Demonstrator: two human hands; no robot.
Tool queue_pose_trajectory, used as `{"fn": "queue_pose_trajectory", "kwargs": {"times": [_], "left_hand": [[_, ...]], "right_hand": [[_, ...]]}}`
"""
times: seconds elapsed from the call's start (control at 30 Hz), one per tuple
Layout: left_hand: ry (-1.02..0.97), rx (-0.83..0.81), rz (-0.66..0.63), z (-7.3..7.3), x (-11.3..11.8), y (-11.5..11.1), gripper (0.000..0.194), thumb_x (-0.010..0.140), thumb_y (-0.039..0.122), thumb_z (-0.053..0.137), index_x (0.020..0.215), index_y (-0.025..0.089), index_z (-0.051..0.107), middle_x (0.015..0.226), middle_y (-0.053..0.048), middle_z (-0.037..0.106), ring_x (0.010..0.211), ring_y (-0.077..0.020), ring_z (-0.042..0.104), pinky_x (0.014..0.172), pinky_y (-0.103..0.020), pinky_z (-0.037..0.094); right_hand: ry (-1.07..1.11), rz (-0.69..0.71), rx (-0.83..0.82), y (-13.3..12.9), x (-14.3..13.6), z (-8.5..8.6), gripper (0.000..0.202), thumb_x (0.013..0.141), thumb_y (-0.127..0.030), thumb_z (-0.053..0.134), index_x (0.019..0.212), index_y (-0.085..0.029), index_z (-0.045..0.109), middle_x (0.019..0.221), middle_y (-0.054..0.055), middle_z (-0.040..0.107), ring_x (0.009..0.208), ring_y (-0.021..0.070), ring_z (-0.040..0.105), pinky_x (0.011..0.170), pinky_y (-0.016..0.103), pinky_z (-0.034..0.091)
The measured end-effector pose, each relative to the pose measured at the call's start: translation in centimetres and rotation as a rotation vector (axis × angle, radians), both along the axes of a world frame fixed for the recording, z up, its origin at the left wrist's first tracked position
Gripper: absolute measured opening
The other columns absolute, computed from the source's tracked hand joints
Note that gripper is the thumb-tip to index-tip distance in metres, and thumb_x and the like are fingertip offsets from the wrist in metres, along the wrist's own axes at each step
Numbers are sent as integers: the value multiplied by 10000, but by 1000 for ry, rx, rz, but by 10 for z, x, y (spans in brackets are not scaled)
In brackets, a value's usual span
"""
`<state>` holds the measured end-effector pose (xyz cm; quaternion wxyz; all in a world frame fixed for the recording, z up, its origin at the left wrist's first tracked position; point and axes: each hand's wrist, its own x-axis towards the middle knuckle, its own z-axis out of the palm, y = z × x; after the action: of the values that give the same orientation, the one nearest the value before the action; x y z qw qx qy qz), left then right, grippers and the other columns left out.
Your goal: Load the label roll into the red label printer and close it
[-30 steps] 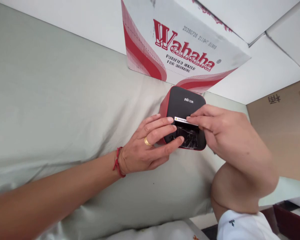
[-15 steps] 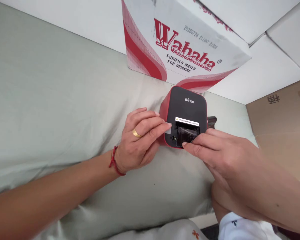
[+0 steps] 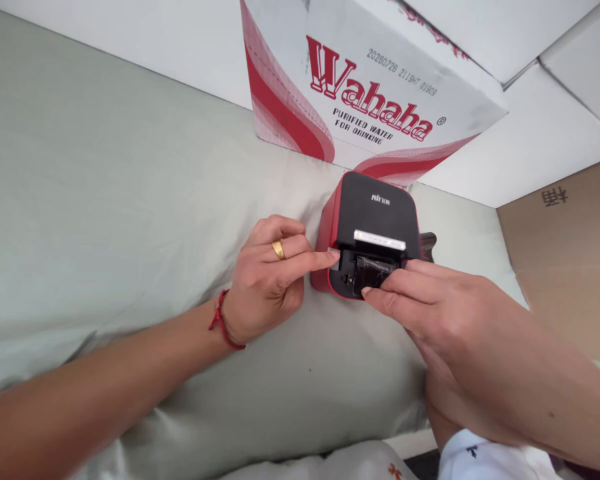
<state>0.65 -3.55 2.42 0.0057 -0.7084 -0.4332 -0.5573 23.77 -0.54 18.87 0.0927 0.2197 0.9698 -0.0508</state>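
A small boxy red and black printer (image 3: 375, 207), with "FEIE" lettering on its black top, lies on the pale green cloth. My left hand (image 3: 273, 273) is at its left side, index finger stretched onto a clear tape tab (image 3: 335, 259) and the other fingers partly bent, holding nothing. A white label strip (image 3: 380, 240) runs along the edge of the lid, which is raised a little over a recess. In the recess sits a dark roll-like piece in shiny clear film (image 3: 373, 273). My right hand (image 3: 440, 307) has thumb and fingers closed at this piece; its fingertips are partly hidden.
A white and red Wahaha water carton (image 3: 370, 87) stands right behind the printer. White boxes (image 3: 550, 127) are stacked to its right, and a brown carton (image 3: 570, 247) is farther right. A dark object (image 3: 429, 245) shows beside the printer.
The lid with the white label has risen and tilted slightly. My left hand has shifted a little left, its index finger now straighter. My right hand stays at the recess.
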Motion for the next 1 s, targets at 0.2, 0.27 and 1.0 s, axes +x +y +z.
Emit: {"fn": "queue_pose_trajectory", "kwargs": {"times": [0.2, 0.27, 1.0], "left_hand": [[45, -18, -32, -11, 3, 1, 376, 984, -32, 544, 1182, 249, 694, 814, 20, 714, 984, -202, 718, 932, -378, 623], [56, 13, -29, -17, 6, 3, 380, 985, -16, 516, 1224, 234, 672, 847, 5, 707, 991, -216, 713, 948, -400, 619], [173, -109, -111, -21, 5, 2, 536, 975, 7, 473, 1447, 253, 537, 875, 29, 572, 690, -136, 551, 660, -235, 471]], "right_hand": [[86, -36, 4, 16, -3, 1, 494, 973, 22, 482, 1213, -224, 838, 1129, 68, 835, 883, 196, 778, 718, 304, 621], [129, -135, 33, 30, -7, -3, 462, 1058, -74, 466, 1281, -237, 836, 1138, 66, 840, 865, 201, 783, 733, 329, 613], [32, -357, -6, 76, -16, -31, 347, 990, -223, 602, 1285, -203, 782, 1077, 83, 808, 845, 234, 725, 747, 356, 520]]}}
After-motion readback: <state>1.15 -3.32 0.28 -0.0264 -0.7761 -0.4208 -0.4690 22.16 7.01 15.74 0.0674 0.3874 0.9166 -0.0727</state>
